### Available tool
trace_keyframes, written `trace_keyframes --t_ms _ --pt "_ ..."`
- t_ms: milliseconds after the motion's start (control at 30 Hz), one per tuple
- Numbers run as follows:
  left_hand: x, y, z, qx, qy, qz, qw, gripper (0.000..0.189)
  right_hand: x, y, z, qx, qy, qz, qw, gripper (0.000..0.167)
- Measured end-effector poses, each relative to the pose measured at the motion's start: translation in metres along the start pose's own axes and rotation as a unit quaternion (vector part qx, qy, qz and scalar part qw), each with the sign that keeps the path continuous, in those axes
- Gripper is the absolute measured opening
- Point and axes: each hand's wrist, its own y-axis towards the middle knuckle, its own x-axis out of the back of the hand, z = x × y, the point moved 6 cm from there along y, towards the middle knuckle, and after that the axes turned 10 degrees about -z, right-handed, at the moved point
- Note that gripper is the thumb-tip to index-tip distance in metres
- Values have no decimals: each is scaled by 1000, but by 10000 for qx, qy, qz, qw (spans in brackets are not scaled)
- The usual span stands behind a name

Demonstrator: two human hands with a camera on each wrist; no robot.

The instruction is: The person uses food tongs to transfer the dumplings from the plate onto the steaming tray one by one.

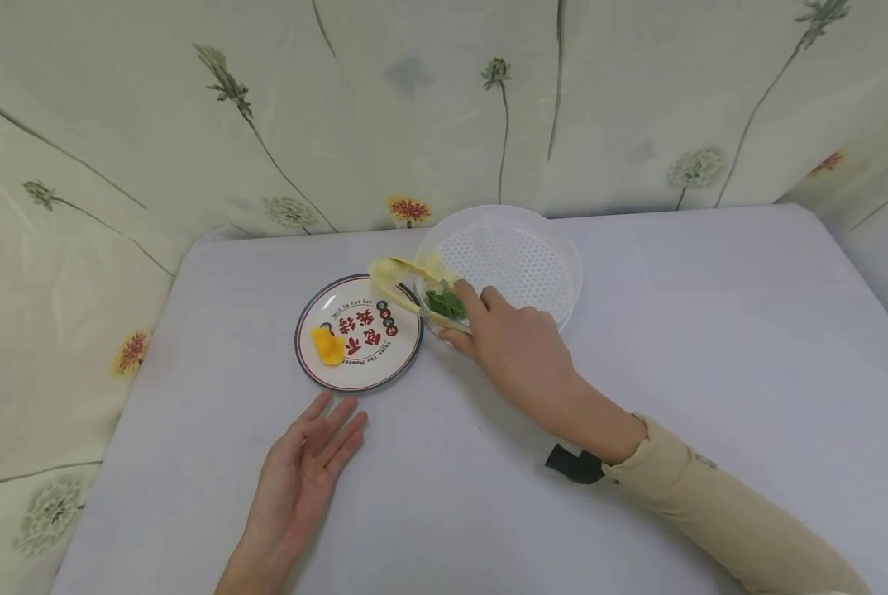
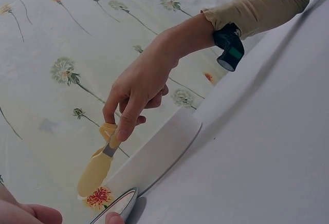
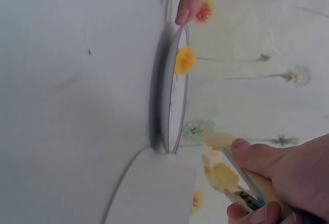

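Head view: the right hand (image 1: pixel 522 347) grips yellow tongs (image 2: pixel 95 175), tips near a plate (image 1: pixel 340 299) bearing a yellow piece (image 1: pixel 328 345), beside a white basket (image 1: pixel 518 260) holding green leaves (image 1: pixel 446 304). The left hand (image 1: pixel 303 471), fingers extended, nears the plate's rim.

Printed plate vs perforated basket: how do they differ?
The printed plate is smaller across; the perforated basket is wider. The plate is shallow; the basket has a taller wall. The plate shows red characters and a dark-banded rim; the basket is plain white. Both are round.
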Motion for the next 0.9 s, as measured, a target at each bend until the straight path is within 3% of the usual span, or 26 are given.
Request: trace_keyframes --t_ms 233,467,900 --pt "0 0 1 56 6 -46 10000 61 6 -1 -21 -242 -2 -273 9993 62" --pt "0 0 0 51 4 -22 10000 61 5 -4 -39 -582 65 -96 9982 59" --pt "0 0 0 28 29 -68 10000 61 3 -11 -63 -781 -91 61 9969 53"
